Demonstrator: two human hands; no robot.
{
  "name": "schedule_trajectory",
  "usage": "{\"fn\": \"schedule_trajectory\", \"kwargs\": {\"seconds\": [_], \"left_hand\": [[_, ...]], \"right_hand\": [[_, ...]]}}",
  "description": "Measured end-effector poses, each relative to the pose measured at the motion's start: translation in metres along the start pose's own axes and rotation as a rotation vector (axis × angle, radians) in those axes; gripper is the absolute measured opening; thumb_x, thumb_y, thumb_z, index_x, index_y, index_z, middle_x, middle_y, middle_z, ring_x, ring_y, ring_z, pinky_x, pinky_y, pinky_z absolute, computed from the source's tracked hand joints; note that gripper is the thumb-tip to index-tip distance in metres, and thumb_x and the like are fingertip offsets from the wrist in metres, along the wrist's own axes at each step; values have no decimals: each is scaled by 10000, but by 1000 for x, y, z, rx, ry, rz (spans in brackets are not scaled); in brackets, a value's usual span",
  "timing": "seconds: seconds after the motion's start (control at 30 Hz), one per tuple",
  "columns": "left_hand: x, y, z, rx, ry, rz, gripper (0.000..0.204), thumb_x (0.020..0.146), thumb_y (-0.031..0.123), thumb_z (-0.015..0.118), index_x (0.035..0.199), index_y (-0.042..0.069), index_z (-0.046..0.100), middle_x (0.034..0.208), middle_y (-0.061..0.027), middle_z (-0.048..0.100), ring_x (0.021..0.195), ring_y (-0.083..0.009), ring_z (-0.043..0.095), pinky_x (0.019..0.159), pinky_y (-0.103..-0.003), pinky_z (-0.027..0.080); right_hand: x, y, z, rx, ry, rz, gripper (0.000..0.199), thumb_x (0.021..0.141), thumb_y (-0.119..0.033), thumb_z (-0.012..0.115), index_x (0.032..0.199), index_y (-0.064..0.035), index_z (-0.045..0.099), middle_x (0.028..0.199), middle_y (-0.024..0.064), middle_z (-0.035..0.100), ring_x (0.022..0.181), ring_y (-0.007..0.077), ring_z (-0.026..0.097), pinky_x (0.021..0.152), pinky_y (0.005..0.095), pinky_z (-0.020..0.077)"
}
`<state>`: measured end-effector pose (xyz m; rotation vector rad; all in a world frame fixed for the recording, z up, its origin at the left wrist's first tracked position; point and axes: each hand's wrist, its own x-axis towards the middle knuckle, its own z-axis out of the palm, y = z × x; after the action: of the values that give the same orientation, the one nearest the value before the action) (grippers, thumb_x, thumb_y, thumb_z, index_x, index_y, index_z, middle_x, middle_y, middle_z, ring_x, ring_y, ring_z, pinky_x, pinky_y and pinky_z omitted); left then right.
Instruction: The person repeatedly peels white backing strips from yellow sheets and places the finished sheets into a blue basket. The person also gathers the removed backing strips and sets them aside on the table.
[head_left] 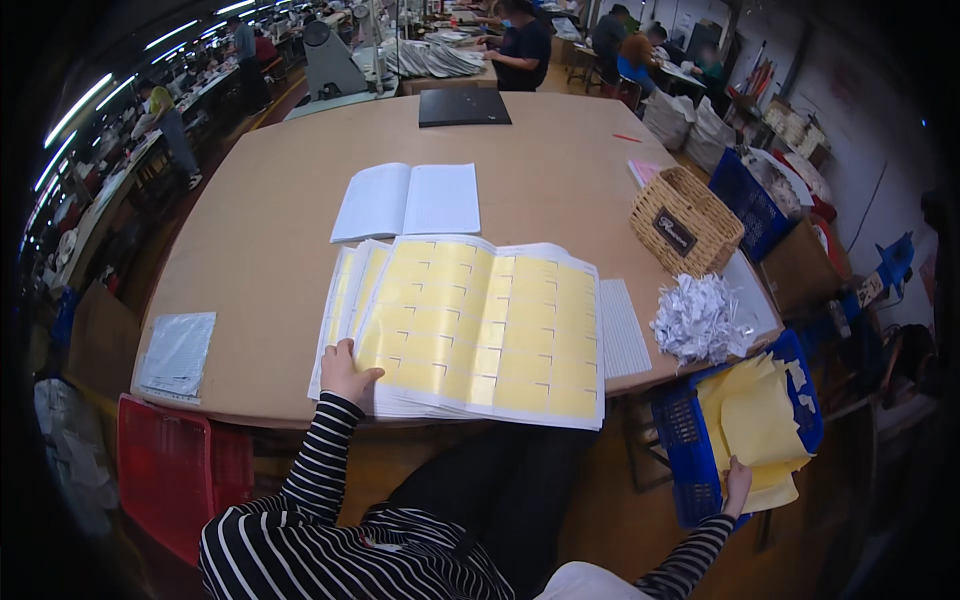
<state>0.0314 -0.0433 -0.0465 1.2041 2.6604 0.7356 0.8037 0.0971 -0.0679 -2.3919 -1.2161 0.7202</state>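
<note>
Large printed sheets with yellow panels [470, 330] lie in a loose stack at the table's near edge, the top one bowed upward along its middle. My left hand [350, 376] rests at the stack's lower left, thumb spread from the fingers, touching the sheets. Over to the right, a blue plastic basket [695, 470] holds crumpled yellow paper sheets [755, 420]. My right hand [738, 488] reaches in there, its fingers closed on the near edge of one yellow sheet; part of the grip is hidden.
Beyond the stack lies an open notebook [408, 203]; a black flat folder [464, 107] is farther back. A wicker basket [690, 220] and a heap of white paper scraps [703, 318] occupy the right side. A plastic-sleeved packet [178, 352] lies left. A red chair [170, 470] stands below it.
</note>
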Motion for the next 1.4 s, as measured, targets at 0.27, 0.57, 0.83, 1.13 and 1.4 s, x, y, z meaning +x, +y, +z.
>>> {"fn": "schedule_trajectory", "kwargs": {"seconds": [0.27, 0.57, 0.83, 1.13, 1.4], "left_hand": [[17, 13, -38, -278, 222, 21, 373, 701, 139, 783, 1017, 3, 640, 1003, -154, 629, 920, -330, 614, 798, -392, 504], [-19, 117, -112, -798, -82, 304, 343, 940, 79, 571, 1279, 28, 590, 1171, -113, 660, 1005, -140, 620, 874, -270, 493], [-158, 269, -79, -1123, -523, 758, 428, 887, 29, 568, 1314, 44, 542, 1216, -142, 630, 1027, -309, 619, 917, -321, 485], [-217, 314, -34, -940, -207, 1301, 491, 969, 198, 469, 1437, 71, 396, 1400, -114, 488, 995, -255, 571, 886, -338, 468], [-240, 317, -19, -1113, -593, 1255, 478, 974, 180, 456, 1430, 52, 397, 1380, -110, 501, 991, -234, 569, 888, -325, 466]], "right_hand": [[-187, -141, 9, 405, -70, -594, 269, 926, -70, 586, 1165, 49, 622, 883, 97, 675, 802, 142, 610, 745, 276, 486], [-259, -216, 58, 319, -180, -887, 186, 829, 10, 645, 1011, 43, 651, 1039, 168, 663, 978, 292, 636, 886, 351, 490], [-335, -236, 62, 449, 461, -1288, 314, 913, -243, 593, 1054, 36, 626, 1082, 222, 607, 988, 394, 584, 853, 439, 493], [-316, -181, 52, 331, 782, -848, 251, 878, -132, 604, 1052, 48, 625, 1038, 176, 620, 968, 307, 594, 843, 376, 492], [-306, -136, 53, 294, 784, -623, 239, 860, -100, 603, 1043, 52, 628, 1025, 164, 622, 957, 288, 597, 842, 359, 489]]}}
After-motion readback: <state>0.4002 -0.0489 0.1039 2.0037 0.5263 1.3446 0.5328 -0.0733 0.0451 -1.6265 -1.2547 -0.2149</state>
